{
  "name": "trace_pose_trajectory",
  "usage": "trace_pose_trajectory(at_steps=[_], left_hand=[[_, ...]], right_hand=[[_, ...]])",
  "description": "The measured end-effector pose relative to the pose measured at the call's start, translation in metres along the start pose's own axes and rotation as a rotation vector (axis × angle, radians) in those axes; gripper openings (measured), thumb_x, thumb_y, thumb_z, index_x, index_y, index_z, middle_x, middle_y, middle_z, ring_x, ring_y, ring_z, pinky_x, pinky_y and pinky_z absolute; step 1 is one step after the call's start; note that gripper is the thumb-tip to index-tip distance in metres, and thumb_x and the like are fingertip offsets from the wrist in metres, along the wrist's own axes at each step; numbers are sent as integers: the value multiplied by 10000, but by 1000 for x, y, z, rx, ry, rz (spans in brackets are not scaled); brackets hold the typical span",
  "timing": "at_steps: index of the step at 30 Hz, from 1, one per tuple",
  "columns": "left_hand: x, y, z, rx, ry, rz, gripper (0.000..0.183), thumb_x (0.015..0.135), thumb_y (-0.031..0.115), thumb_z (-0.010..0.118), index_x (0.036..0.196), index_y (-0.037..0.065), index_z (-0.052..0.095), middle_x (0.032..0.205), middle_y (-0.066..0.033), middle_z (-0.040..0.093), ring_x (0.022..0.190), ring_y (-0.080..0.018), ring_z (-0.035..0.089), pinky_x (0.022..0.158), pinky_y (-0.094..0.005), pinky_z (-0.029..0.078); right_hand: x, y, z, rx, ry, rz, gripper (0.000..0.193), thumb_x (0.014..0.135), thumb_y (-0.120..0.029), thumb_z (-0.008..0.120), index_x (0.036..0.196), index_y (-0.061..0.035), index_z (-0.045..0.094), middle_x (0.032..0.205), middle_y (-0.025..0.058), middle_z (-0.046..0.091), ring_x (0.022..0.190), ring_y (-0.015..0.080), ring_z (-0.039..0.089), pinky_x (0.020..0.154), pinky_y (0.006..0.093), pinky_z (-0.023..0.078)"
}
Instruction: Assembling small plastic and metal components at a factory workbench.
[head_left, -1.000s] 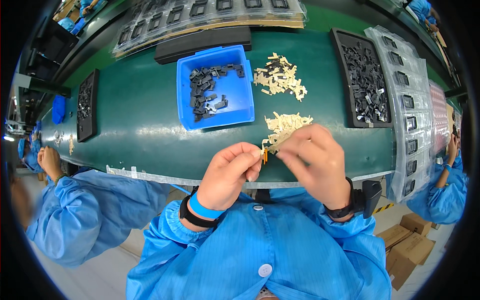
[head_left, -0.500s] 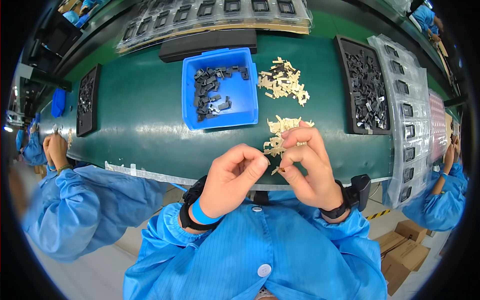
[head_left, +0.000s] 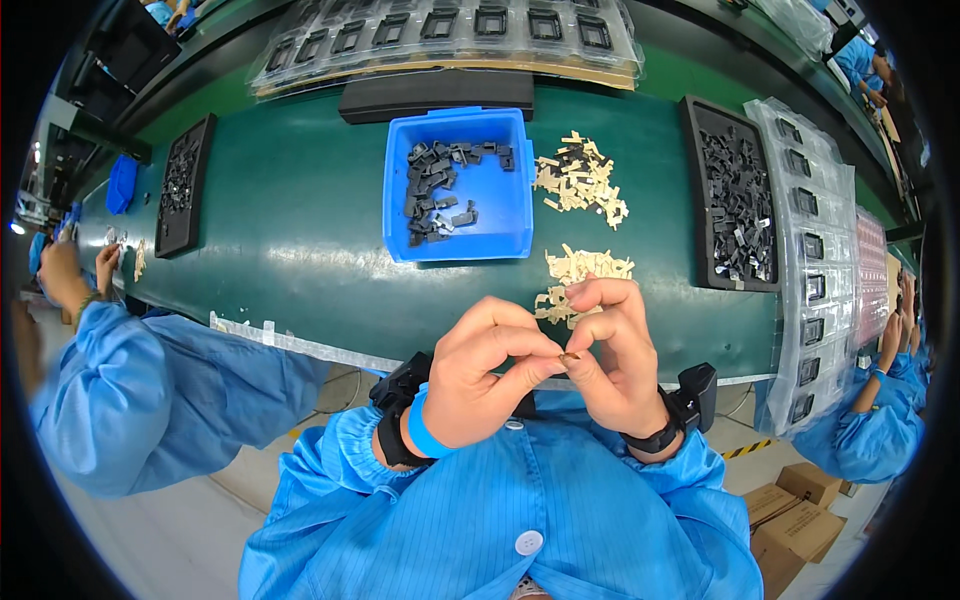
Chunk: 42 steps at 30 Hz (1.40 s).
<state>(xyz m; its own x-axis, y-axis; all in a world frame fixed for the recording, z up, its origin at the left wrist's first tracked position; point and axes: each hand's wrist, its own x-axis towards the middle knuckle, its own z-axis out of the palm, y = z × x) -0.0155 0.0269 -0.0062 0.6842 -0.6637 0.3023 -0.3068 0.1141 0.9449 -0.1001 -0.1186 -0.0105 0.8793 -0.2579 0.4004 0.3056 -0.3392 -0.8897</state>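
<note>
My left hand and my right hand meet fingertip to fingertip in front of my chest, above the table's near edge. A tiny amber-brown piece shows in the pinch of my right thumb and forefinger; its kind is too small to tell. My left thumb and forefinger are pressed together against its side, and whatever they hold is hidden. Just beyond my right fingers lies a pile of small cream-coloured flat parts, partly covered by that hand.
A blue bin holds black plastic parts. Right of it is another cream pile with dark pieces mixed in. Black trays of small parts stand at right and left. Clear blister trays line the right. A co-worker's blue sleeve is at left.
My hands were apart and have come together at the fingertips, the left one moving right. The whole view has shifted slightly. The left co-worker's arm has moved.
</note>
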Motion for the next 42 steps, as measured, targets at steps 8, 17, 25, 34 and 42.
trace_pose_trajectory(at_steps=[8,17,25,34,42], left_hand=[[-1,-4,0,-58,31,9,126,746,28,718,846,32,643,814,-67,548,651,-142,546,573,-259,452],[0,-2,-3,-9,-42,8,144,745,-9,714,839,8,607,868,-94,530,740,-134,538,639,-238,460],[0,-7,-3,-25,-80,36,109,788,-27,658,859,-5,578,906,-98,503,731,-133,535,655,-243,470],[1,-5,-1,-83,-18,-62,91,792,-53,630,824,-8,557,897,-91,492,747,-125,530,667,-248,463],[18,-22,18,295,-9,-36,84,784,-44,628,862,-14,612,830,-90,555,672,-171,562,588,-261,459]], right_hand=[[-2,1,2,-15,14,8,87,810,-84,635,836,-61,555,1035,119,462,1005,274,496,939,412,349],[-2,2,2,4,21,-3,93,806,-79,639,842,-56,557,1033,122,456,992,276,497,889,386,398],[1,-2,-1,-99,44,-41,84,794,-66,638,825,-56,562,1036,123,447,1003,282,483,894,388,392],[-3,-1,-7,-75,159,-28,82,808,-51,613,833,-44,535,1049,126,453,1016,280,483,884,368,390],[3,0,-19,45,355,307,90,813,-47,612,850,-26,533,1041,93,453,975,182,447,887,297,351]])
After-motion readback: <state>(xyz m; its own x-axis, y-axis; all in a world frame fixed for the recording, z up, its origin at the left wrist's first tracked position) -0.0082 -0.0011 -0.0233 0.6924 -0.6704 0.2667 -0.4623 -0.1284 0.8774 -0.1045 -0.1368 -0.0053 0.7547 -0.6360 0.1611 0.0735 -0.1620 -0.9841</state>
